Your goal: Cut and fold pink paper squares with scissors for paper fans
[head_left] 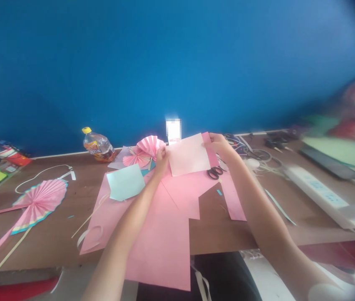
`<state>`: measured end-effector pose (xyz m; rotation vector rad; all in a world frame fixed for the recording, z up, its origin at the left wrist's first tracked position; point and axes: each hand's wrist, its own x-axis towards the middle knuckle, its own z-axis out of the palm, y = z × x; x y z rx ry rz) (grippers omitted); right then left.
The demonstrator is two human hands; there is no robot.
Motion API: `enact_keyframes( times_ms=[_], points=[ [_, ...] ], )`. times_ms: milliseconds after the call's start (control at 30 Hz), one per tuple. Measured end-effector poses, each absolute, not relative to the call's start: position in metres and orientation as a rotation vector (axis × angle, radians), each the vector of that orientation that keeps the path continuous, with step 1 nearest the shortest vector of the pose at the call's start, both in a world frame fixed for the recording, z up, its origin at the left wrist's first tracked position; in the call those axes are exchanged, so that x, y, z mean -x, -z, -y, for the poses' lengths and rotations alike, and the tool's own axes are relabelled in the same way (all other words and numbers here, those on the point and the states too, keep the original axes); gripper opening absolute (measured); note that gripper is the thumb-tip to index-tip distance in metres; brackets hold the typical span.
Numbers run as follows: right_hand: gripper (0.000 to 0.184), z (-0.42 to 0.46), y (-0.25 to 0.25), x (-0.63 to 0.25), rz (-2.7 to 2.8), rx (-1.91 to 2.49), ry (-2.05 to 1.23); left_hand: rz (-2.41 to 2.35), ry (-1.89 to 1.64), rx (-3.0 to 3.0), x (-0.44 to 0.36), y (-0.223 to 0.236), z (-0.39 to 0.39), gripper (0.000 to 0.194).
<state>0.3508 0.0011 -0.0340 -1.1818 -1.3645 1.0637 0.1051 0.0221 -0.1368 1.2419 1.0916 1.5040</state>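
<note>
Both hands hold up a pale pink paper sheet by its opposite edges. My left hand pinches the sheet's left edge, and my right hand grips its upper right side. Below them lies a large, cut pink paper sheet that hangs over the table's front edge. A pale blue paper square rests on it to the left. Black-handled scissors lie just below my right hand. Pink pleated paper fans sit behind my left hand.
A finished pink fan with a blue rim lies at the left, near loose paper strips. A plastic bottle lies against the blue wall. A white power strip and tangled cables occupy the right side of the wooden table.
</note>
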Motion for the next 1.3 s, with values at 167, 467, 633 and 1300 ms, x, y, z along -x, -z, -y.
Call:
enact_keyframes(
  times_ms=[167,467,633,1300],
  points=[
    [0.033,-0.001,0.038,-0.350,1.348,1.212,-1.064,-1.040,-1.526,-1.254,-0.104,0.135,-0.022,0.046],
    [0.027,-0.013,0.060,-0.346,1.336,1.212,-0.951,-1.094,-1.582,-1.300,-0.102,0.134,-0.021,0.042],
    [0.031,-0.014,0.060,-0.346,1.304,1.212,-0.986,-1.097,-1.636,-1.316,-0.102,0.138,-0.022,0.034],
    [0.029,-0.011,0.065,-0.350,1.234,1.334,-0.948,-1.122,-1.636,-1.314,-0.096,0.147,-0.030,0.035]
  ],
)
